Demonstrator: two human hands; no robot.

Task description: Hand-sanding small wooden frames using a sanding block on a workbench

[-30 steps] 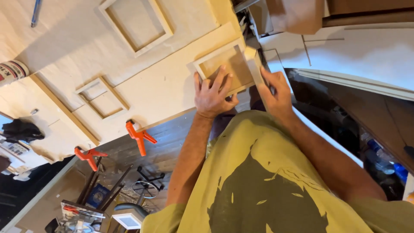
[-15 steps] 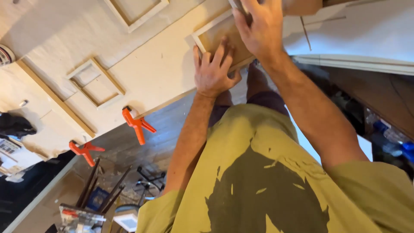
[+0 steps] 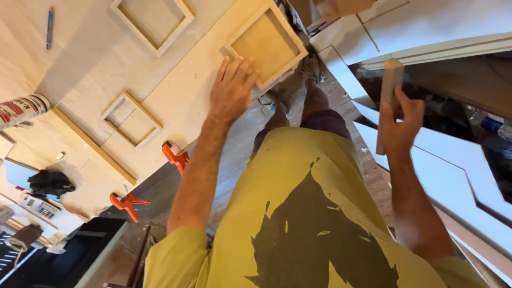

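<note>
At the near edge of the plywood tabletop [image 3: 96,64], the left hand [image 3: 230,90] lies flat and open, fingertips touching the square wooden frame [image 3: 266,45] with a brown panel, apparently to keep it from sliding. The right hand [image 3: 401,125] is clenched around a pale wooden block [image 3: 388,101], held upright off to the side, well apart from the tabletop. Three frames show in all: this one and two open ones [image 3: 152,21] (one cut off by the picture's top edge). Two orange clamps [image 3: 175,157] grip the tabletop's edge, likely pinning it down.
</note>
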